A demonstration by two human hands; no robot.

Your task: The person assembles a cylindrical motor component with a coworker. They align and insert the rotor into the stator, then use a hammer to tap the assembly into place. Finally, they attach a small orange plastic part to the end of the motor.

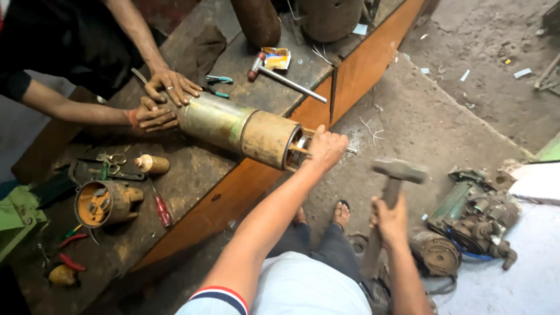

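Bench top: a dark, stained workbench with an orange-brown front edge runs from lower left up to the top middle, littered with tools.
Far left: a green object at the bench corner; red-handled pliers lie near it.
Left of bench: a rusty round housing on its side, orange inside; scissors above it; a small tan bottle and a red-handled screwdriver just beside.
Co-worker: another person's two hands press flat against the far end of the cylinder, fingers spread.
Cylinder: a long metal motor cylinder, greenish then rust-tan, lies on its side across the bench, its near end jutting past the front edge.
Behind it: green-handled pliers, a small hammer with a steel shaft and a yellow packet.
Left hand: the person's left hand is at the cylinder's open end, fingers curled around a thin rod sticking out of it.
Right hand: the right hand is clenched on the wooden handle of a sledge hammer, head up, well apart from the cylinder.
Floor: grey dusty concrete floor with scraps; the person's sandalled feet below.
Right: a greenish, grimy motor assembly sits on the floor.
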